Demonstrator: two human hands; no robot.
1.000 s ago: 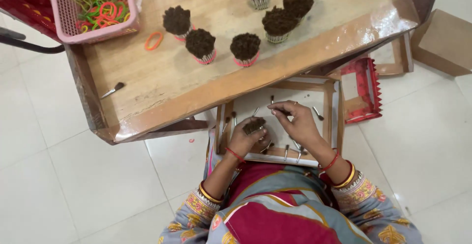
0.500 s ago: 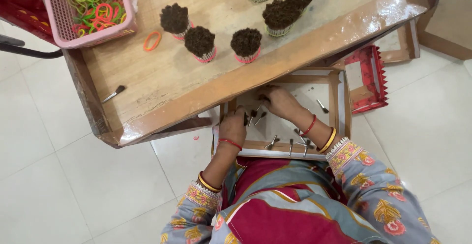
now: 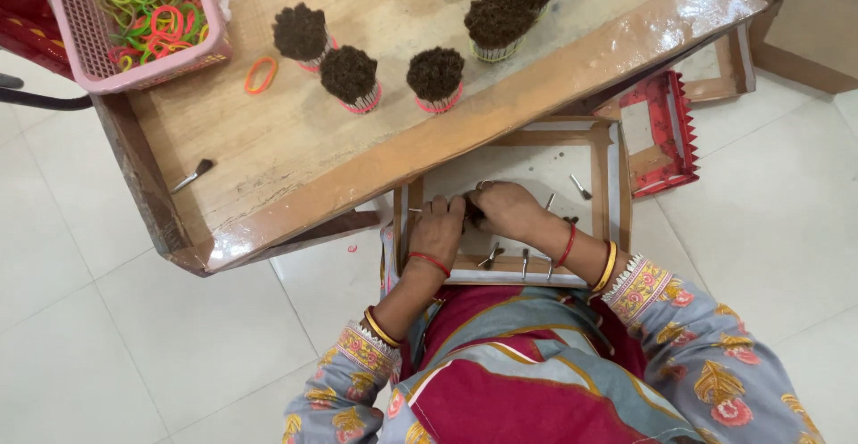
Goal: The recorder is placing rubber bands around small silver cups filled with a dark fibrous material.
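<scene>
Two hands meet over a small wooden frame tray (image 3: pixel 601 195) on the person's lap. That tray is my marker for where things are.

Far to the left of the tray, up on the big wooden table (image 3: pixel 295 140), sits a pink basket (image 3: pixel 63 24) full of bright rubber bands. A loose orange band (image 3: pixel 260 74) lies beside it. Lower on the table lies one small metal pin (image 3: pixel 191 176). Above the tray stand dark brushy bundles (image 3: pixel 349 76), each upright with a band at its foot.

Now the tray itself. The left hand (image 3: pixel 438 229) comes in over the left edge of the tray. Its fingers are curled down. The right hand (image 3: pixel 505 209) is just beside it, touching it, and its fingers are curled too. A small dark bundle (image 3: pixel 472 218) shows between them, right where the hands meet. Both hands seem to pinch it, but I cannot tell how tight. The bundle is mostly hidden, so I cannot tell which way its long side points. Both hands are equally close to it.

A few metal pins (image 3: pixel 525 261) lie along the near edge of the tray, below the hands.

To the right of the tray, a red cardboard box (image 3: pixel 666 131) lies on the white floor.
</scene>
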